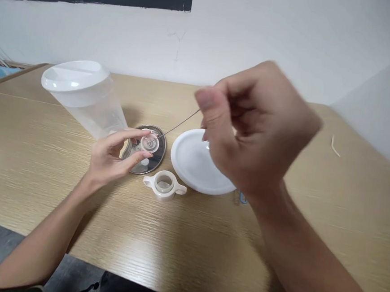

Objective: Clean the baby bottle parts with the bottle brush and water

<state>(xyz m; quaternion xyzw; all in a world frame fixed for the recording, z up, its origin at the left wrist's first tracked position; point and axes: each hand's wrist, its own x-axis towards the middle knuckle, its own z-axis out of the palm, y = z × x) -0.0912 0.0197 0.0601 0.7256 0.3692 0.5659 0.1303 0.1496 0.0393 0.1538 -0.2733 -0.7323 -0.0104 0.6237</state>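
Observation:
My left hand [113, 155] pinches a clear, round, ringed piece [149, 143] between thumb and fingers, its open face turned toward me. It looks like a soft bottle nipple, though I cannot be sure. A thin grey wire [179, 124] runs from its middle up to the right. My right hand [254, 123] is closed around the wire's other end, raised high and slightly blurred. Beneath the left fingers lies a round, metal-rimmed dark dish [160, 154]. Just in front stands a whitish ring with two handles [164, 185].
A tall translucent pitcher with a white lid [75, 76] stands at the back left. Right of the dish sits a white plate [194, 159], partly behind my right hand. A small blue item [243, 198] and a bent white strip [334, 146] lie farther right. A wall borders the table.

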